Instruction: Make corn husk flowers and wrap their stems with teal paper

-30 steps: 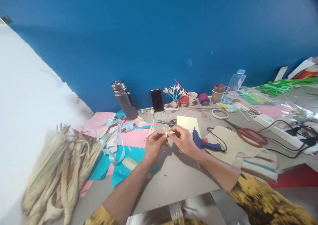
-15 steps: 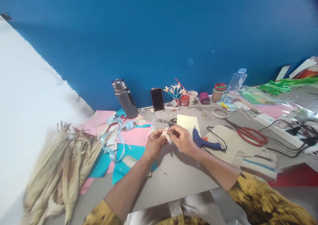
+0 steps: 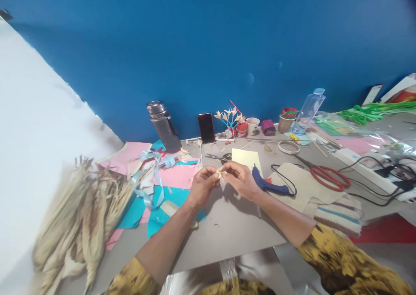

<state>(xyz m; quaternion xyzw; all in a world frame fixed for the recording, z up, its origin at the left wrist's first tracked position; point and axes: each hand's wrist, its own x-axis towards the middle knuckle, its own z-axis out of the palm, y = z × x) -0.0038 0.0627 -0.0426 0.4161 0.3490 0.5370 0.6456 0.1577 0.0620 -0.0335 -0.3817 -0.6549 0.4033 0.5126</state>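
Note:
My left hand (image 3: pixel 202 186) and my right hand (image 3: pixel 240 180) meet above the grey table (image 3: pixel 227 230), both pinching a small cream husk flower (image 3: pixel 221 173) between their fingertips. Most of the flower is hidden by my fingers. A blue glue gun (image 3: pixel 269 185) lies just right of my right hand. A pale yellow card (image 3: pixel 246 157) lies behind my hands.
A heap of dried corn husks (image 3: pixel 81 217) fills the left. Pink and teal paper (image 3: pixel 169 186) with light blue ribbon (image 3: pixel 147 180) lies beside it. A flask (image 3: pixel 162 126), phone (image 3: pixel 206 128), finished flowers (image 3: pixel 230 118), cups and a plastic bottle (image 3: pixel 308 108) line the wall. Red scissors (image 3: pixel 329 177) and a power strip (image 3: pixel 373 173) sit right.
My hands have closed in tighter on the flower, so its petals show less than before. The view has shifted slightly; nothing on the table has moved.

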